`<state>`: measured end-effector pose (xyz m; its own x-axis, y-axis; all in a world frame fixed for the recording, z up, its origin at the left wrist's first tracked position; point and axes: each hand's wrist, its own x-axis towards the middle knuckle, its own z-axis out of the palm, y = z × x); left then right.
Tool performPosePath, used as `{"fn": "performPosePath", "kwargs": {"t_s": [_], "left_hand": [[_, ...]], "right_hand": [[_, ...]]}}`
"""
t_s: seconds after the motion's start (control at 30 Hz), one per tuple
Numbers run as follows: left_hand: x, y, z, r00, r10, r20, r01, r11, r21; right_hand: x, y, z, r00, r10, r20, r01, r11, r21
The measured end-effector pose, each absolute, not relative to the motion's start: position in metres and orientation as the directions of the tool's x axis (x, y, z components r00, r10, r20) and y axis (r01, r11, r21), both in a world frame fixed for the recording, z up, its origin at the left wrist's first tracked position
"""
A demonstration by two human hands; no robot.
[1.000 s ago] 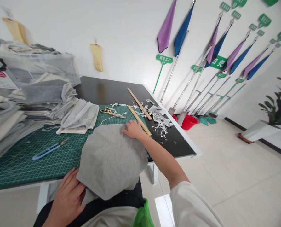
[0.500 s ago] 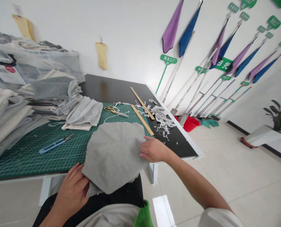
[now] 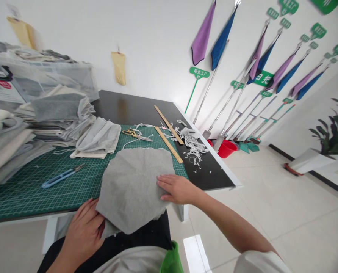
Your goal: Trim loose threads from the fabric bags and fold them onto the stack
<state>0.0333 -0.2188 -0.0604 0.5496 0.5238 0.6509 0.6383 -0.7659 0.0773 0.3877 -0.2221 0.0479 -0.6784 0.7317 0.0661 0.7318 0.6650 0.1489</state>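
Observation:
A grey fabric piece (image 3: 136,185) with rough-cut edges lies over the front edge of the green cutting mat (image 3: 72,197) and hangs down towards my lap. My right hand (image 3: 176,189) rests flat on its right side, fingers stretched out. At the lower left, my left hand (image 3: 85,227) pinches the edge of the grey fabric, its fingers close together and the thumb partly hidden. Behind the fabric lie gold-handled scissors (image 3: 136,133). To the left on the mat is a blue utility knife (image 3: 62,176).
Two wooden rulers (image 3: 169,144) lie at the right, beside a heap of white fabric scraps (image 3: 194,142). Folded grey cloths (image 3: 99,136) and taller cloth stacks (image 3: 58,110) fill the left, before a clear plastic bin (image 3: 83,79). A red bucket (image 3: 227,149) stands on the floor.
My right hand has moved left from the fabric's right edge onto its surface, with the fingers now flatter. My left hand stays at the lower left edge. The view has shifted slightly.

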Motion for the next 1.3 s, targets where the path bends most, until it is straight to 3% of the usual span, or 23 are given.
{"fn": "performPosePath", "kwargs": {"t_s": [0.13, 0.2, 0.33, 0.43, 0.57, 0.7, 0.8, 0.87, 0.93, 1.1, 1.17, 1.23, 1.3], "left_hand": [[0.034, -0.22, -0.061, 0.526, 0.549, 0.65, 0.643, -0.757, 0.119], [0.035, -0.22, -0.061, 0.52, 0.55, 0.653, 0.647, -0.753, 0.12], [0.035, -0.22, -0.062, 0.516, 0.549, 0.657, 0.65, -0.751, 0.118], [0.034, -0.22, -0.063, 0.523, 0.543, 0.657, 0.644, -0.756, 0.113], [0.034, -0.219, -0.063, 0.532, 0.543, 0.649, 0.647, -0.756, 0.101], [0.036, -0.22, -0.06, 0.51, 0.566, 0.647, 0.66, -0.741, 0.128], [0.037, -0.22, -0.058, 0.512, 0.561, 0.651, 0.662, -0.74, 0.117], [0.037, -0.221, -0.057, 0.51, 0.557, 0.655, 0.669, -0.736, 0.105], [0.037, -0.221, -0.058, 0.505, 0.562, 0.655, 0.676, -0.729, 0.105], [0.037, -0.22, -0.059, 0.488, 0.579, 0.653, 0.678, -0.723, 0.135], [0.037, -0.22, -0.059, 0.495, 0.574, 0.652, 0.673, -0.728, 0.129], [0.037, -0.22, -0.059, 0.5, 0.567, 0.655, 0.667, -0.735, 0.126], [0.036, -0.221, -0.059, 0.501, 0.569, 0.653, 0.663, -0.737, 0.133]], "right_hand": [[0.431, -0.237, 0.08, -0.489, 0.866, 0.105, 0.862, 0.461, 0.213], [0.442, -0.244, 0.089, -0.466, 0.877, 0.116, 0.872, 0.434, 0.226], [0.423, -0.255, 0.074, -0.547, 0.831, 0.099, 0.83, 0.522, 0.197], [0.394, -0.262, 0.05, -0.656, 0.737, 0.163, 0.754, 0.648, 0.106], [0.383, -0.263, 0.03, -0.621, 0.772, 0.135, 0.781, 0.623, 0.032], [0.415, -0.256, 0.029, -0.411, 0.911, 0.043, 0.906, 0.403, 0.128], [0.444, -0.253, 0.035, -0.144, 0.982, 0.122, 0.968, 0.114, 0.223], [0.449, -0.255, 0.038, -0.07, 0.983, 0.171, 0.972, 0.029, 0.231], [0.439, -0.262, 0.036, -0.1, 0.975, 0.198, 0.978, 0.059, 0.202], [0.388, -0.282, 0.018, -0.463, 0.86, 0.215, 0.886, 0.456, 0.081], [0.385, -0.289, 0.01, -0.514, 0.837, 0.186, 0.857, 0.513, 0.061], [0.397, -0.294, 0.003, -0.393, 0.904, 0.171, 0.92, 0.384, 0.083], [0.418, -0.298, -0.001, -0.174, 0.964, 0.199, 0.978, 0.146, 0.146]]}}
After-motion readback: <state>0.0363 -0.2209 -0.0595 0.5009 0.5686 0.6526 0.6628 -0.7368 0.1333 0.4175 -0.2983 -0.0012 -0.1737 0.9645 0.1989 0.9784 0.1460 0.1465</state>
